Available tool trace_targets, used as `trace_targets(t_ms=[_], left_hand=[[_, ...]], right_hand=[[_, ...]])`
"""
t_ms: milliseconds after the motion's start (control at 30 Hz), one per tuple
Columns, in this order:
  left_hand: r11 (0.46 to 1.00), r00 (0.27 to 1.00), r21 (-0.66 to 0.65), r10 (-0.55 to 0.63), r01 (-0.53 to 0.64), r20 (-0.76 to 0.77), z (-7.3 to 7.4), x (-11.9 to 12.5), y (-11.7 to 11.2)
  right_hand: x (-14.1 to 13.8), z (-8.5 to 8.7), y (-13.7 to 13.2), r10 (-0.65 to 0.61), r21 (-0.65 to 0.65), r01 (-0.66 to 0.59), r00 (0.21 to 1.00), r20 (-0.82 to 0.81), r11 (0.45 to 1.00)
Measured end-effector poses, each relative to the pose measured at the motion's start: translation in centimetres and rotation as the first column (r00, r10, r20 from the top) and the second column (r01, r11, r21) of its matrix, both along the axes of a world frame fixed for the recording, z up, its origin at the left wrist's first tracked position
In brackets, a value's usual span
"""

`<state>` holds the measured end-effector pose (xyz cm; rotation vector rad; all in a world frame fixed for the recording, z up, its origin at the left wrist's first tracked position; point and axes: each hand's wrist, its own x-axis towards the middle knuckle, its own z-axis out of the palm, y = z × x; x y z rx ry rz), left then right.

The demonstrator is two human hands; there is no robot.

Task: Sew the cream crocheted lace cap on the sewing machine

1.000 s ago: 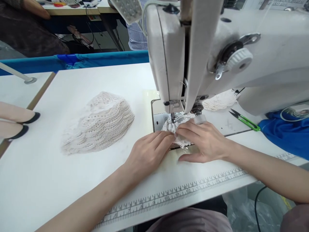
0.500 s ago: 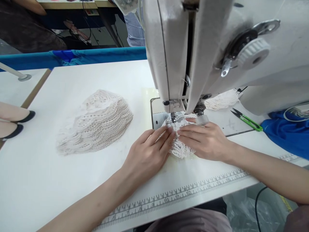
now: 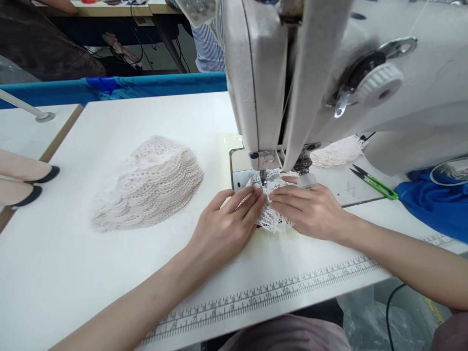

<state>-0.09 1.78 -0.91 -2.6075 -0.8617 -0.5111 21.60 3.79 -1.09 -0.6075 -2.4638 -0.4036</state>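
Note:
A piece of white lace (image 3: 276, 220) lies under the presser foot (image 3: 263, 177) of the sewing machine (image 3: 270, 87). My left hand (image 3: 228, 222) holds its left side, with fingers bent, close together and their tips pressed down just in front of the foot. On the right side of the lace, my right hand (image 3: 310, 207) grips it with long, close-set fingers; the thumb is hidden. Both sets of fingertips nearly meet at the foot. Left of my hands lies a fanned stack of lace pieces (image 3: 153, 187).
Behind the needle area lies more lace (image 3: 340, 151). Green thread snips (image 3: 376, 184) and blue cloth (image 3: 435, 202) are at the right. A printed ruler (image 3: 252, 302) runs along the front edge. Two beige, black-tipped forms (image 3: 25, 168) jut in from the left. Other people sit beyond.
The lace has moved slightly away from me under the presser foot, and my hands have shifted forward a little with it. The whole view has swung slightly.

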Motion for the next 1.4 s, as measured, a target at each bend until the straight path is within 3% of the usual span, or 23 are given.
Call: trace_targets(t_ms=[233,433,667,867,1400], left_hand=[[0.999,0.999,0.005,0.049,-0.048,-0.009,-0.2,0.1,0.7],[0.999,1.0,0.035,0.007,-0.007,-0.022,0.2,0.1,0.4],[0.999,0.999,0.006,0.05,-0.05,-0.01,0.3,-0.1,0.7],[0.999,1.0,0.031,-0.014,0.014,-0.018,0.4,-0.2,0.1],[0.999,0.999,-0.001,0.032,-0.032,0.038,0.0,0.0,0.6]], right_hand=[[0.0,-0.4,0.5,-0.026,-0.017,0.026,0.999,0.029,1.0],[0.1,-0.3,0.5,-0.036,0.014,0.035,0.998,0.048,0.999],[0.1,-0.5,0.6,-0.031,-0.005,0.031,0.998,0.06,1.0],[-0.1,-0.5,0.1,-0.037,0.086,0.03,0.995,0.09,0.996],[0.0,-0.7,0.5,-0.067,0.085,0.058,0.992,0.106,0.995]])
